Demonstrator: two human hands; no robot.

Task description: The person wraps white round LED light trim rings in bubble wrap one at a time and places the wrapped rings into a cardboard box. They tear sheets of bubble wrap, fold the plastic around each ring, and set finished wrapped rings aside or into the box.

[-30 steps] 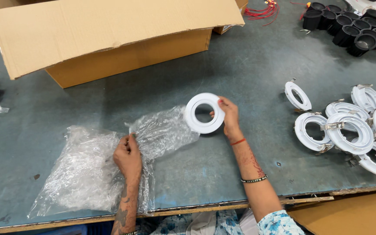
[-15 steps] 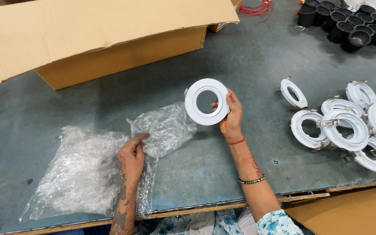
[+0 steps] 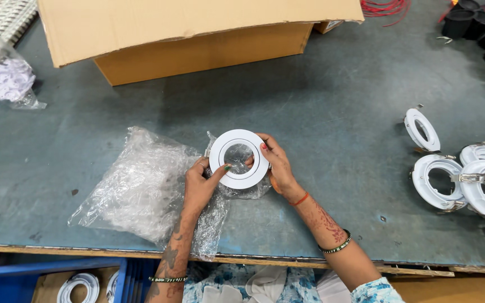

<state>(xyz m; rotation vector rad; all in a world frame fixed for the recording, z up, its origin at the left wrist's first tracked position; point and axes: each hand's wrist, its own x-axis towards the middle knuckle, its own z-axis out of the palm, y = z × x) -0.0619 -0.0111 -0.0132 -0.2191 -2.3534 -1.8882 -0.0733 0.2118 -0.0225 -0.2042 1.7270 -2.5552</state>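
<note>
White rigid ring (image 3: pixel 238 159), pinched at opposite rims between left hand (image 3: pixel 200 188) and right hand (image 3: pixel 276 163), above crinkly plastic bag (image 3: pixel 141 188). Probably light, smooth, slippery; best gripped by outer edge, 2 sides.

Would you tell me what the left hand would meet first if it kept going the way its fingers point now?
The left hand points up and to the right and already touches the white ring. Beyond it lies the right hand, though depth is unclear.
</note>
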